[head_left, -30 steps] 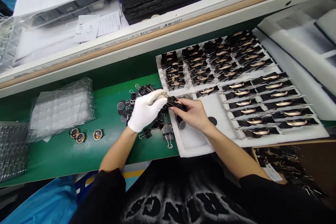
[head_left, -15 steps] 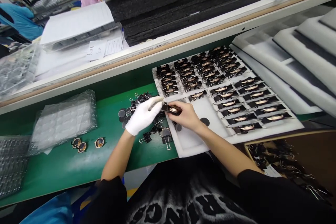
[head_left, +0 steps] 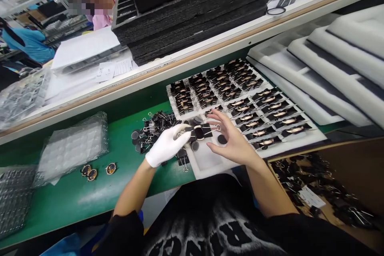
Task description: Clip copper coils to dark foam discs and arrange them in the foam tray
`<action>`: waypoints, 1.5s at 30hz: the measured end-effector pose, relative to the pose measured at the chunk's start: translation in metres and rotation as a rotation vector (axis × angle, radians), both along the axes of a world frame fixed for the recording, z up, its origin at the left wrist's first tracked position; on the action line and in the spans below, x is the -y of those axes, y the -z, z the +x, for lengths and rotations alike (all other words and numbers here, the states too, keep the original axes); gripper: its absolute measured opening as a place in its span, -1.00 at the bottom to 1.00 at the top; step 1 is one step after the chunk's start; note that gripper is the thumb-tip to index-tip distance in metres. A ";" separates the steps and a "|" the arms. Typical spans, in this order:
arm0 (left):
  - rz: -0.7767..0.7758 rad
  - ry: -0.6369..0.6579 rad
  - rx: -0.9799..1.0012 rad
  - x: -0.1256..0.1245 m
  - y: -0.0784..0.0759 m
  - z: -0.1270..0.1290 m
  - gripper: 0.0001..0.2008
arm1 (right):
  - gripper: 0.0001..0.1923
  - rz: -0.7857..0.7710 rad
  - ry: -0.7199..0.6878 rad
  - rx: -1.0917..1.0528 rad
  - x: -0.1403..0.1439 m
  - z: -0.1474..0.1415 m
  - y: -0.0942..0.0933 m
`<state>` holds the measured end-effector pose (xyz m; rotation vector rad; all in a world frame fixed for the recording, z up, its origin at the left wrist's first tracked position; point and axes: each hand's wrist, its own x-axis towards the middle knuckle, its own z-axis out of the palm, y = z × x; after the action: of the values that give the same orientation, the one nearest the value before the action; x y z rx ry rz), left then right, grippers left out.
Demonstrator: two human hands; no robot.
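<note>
My left hand (head_left: 168,144), in a white glove, pinches a watch case (head_left: 198,133) that has black binder clips on its two sides. The clip on the right side points its wire handles toward my bare right hand (head_left: 234,141). That hand is open, thumb and fingers spread around the wire ends; whether a fingertip touches them I cannot tell. Below is a white foam tray (head_left: 207,164) with black discs (head_left: 222,139) in its near left compartment. Several rows of clipped watch cases (head_left: 250,122) fill its other compartments. Left of it lies a pile of binder clips (head_left: 157,126).
Three gold-rimmed watch cases (head_left: 111,168) lie on the green table (head_left: 75,204), near clear plastic trays (head_left: 75,140). White foam trays (head_left: 318,76) lean at the right. A box of binder clips (head_left: 300,184) stands lower right. Black foam (head_left: 192,28) is stacked behind the ledge.
My right hand has opened and drawn back to the right from the watch case. A clip now shows on its right side. My left hand still holds it. The camera view has shifted.
</note>
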<state>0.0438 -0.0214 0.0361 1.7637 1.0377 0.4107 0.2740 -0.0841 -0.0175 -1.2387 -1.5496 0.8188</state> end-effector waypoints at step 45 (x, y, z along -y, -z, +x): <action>0.817 0.207 -0.792 -0.030 0.048 0.114 -0.66 | -0.76 0.103 0.418 0.836 0.023 0.001 0.071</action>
<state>0.1578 0.0083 -0.0115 2.8719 1.2956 -0.0447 0.2752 -0.1072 -0.0886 -1.8696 -1.8183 -0.0895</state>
